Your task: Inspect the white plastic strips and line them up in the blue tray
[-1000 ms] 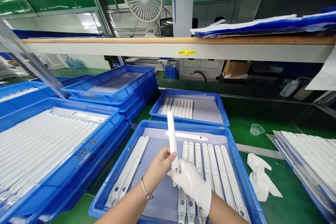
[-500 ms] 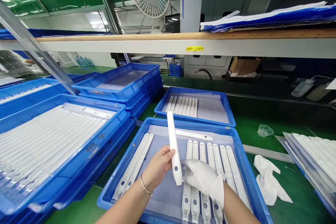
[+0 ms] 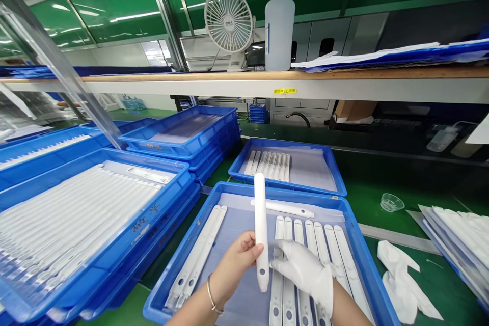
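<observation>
Near tray [image 3: 364, 247]: serving as landmark; sitting in front of the person, a pale sheet lining its floor.
Held strip [image 3: 260, 209]: standing nearly upright over the middle of the near tray, its dark round hole showing near the bottom end.
Left hand [image 3: 241, 256]: bare, gripping the held strip by its lower half, thumb pressing the near side.
Right hand [image 3: 301, 266]: gloved, hovering just right of the held strip; fingers half curling, thumb parting from them, nothing showing between. Whether it is touching the strips below, cannot tell.
Just changed: a second ago the glove was touching the strip's lower end; now it is standing off, and the strip's earlier leftward lean is straightening.
Meaning: left hand alone seems to be carrying the strip, probably leaving the glove free.
Right row [image 3: 349, 260]: seven strips lying side by side in the near tray's right half.
Left pair [image 3: 206, 247]: two strips lying along the near tray's left side.
Crosswise strip [image 3: 288, 208]: lying along the near tray's far edge, passing behind the held strip.
Rear tray [image 3: 338, 175]: sitting just beyond the near tray, holding more strips.
Crumpled white thing [image 3: 403, 291]: lying right of the near tray.
</observation>
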A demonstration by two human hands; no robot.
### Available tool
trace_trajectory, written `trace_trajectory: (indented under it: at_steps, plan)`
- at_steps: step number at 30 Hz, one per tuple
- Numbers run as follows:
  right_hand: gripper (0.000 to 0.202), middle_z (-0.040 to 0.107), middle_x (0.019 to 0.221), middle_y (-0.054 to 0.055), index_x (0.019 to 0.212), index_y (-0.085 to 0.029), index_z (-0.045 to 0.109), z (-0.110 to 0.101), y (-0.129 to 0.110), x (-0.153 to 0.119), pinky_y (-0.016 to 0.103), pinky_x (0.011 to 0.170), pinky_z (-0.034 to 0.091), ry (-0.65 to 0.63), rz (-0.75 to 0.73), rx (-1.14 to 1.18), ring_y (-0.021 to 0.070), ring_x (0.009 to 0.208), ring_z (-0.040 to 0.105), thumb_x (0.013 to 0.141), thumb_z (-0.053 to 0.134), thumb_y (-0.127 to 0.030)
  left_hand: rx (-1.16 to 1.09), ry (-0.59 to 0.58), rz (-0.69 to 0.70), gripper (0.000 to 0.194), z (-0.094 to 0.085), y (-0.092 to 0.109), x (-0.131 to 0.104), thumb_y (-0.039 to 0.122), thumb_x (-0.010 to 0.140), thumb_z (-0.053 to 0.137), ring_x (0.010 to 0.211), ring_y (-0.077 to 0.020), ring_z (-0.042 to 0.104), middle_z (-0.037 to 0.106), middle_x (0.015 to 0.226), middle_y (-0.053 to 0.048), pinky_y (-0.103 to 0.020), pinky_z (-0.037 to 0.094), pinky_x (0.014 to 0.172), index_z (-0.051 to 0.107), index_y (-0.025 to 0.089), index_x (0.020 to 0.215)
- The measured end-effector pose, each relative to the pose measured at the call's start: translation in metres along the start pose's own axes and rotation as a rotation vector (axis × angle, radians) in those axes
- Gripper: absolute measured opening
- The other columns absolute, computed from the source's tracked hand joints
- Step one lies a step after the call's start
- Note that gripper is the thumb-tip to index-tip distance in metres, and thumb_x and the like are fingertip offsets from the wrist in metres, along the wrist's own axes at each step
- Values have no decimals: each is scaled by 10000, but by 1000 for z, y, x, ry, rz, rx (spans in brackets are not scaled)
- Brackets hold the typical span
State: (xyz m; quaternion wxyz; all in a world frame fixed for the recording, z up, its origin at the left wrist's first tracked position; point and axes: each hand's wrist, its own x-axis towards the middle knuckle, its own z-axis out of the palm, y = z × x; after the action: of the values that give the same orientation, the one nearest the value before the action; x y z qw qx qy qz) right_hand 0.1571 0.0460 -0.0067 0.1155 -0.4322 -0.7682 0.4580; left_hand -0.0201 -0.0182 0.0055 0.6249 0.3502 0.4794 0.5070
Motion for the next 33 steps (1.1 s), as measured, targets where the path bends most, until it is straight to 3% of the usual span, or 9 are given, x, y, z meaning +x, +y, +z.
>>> trace_trajectory:
  at_steps: [4, 8, 14, 20, 26, 30, 33]
  plan:
    - [453, 685, 1060, 85, 1226, -201, 623, -13, 4, 1, 360, 884, 454, 24, -14, 5, 270, 998, 619, 791, 614, -325, 97, -10, -20, 380, -6, 0, -1, 496, 736, 712, 734, -149, 510, 577, 793, -10, -286, 399, 710, 577, 156, 842]
    - [465, 676, 1077, 102, 1250, -170, 590, -36, 16, -1, 394, 935, 441, 129, -45, 161, 267, 1016, 616, 864, 548, -427, 267, 33, -52, 366, -13, -3, -6, 490, 748, 690, 702, -126, 444, 508, 744, 27, -254, 352, 679, 578, 163, 867]
    - [447, 644, 1174, 99, 1176, -191, 613, -50, 30, -3, 411, 1011, 395, 248, -64, 286, 269, 1129, 566, 862, 561, -504, 396, 57, -122, 356, -15, -38, -5, 491, 737, 637, 542, -97, 319, 359, 637, 86, -233, 282, 513, 463, 199, 844]
    - [446, 651, 1150, 97, 1200, -180, 605, -47, 37, -1, 402, 1013, 395, 253, -104, 248, 256, 1117, 574, 878, 545, -483, 482, 91, -134, 292, -17, -67, 10, 383, 692, 640, 476, -88, 344, 362, 590, 96, -234, 288, 473, 419, 212, 777]
    - [457, 645, 1185, 107, 1191, -180, 617, -48, 39, 1, 410, 1003, 405, 291, -111, 249, 284, 1146, 562, 880, 532, -504, 481, 24, -206, 389, -14, -80, 5, 317, 649, 658, 600, -139, 502, 530, 777, 7, -271, 431, 545, 545, 164, 990]
    - [436, 665, 1144, 95, 1157, -183, 636, -49, 34, 0, 401, 1009, 406, 281, -103, 267, 277, 1127, 576, 876, 530, -500, 572, 4, -182, 372, -20, -71, -3, 288, 730, 590, 727, -170, 561, 580, 909, -45, -289, 471, 652, 579, 155, 1076]
    - [453, 661, 1160, 91, 1176, -191, 626, -51, 27, -3, 404, 1008, 413, 262, -91, 271, 277, 1127, 579, 868, 532, -510, 1035, 44, -105, 272, -41, -45, -7, 284, 849, 475, 802, -175, 600, 629, 936, -48, -273, 479, 735, 607, 184, 1065]
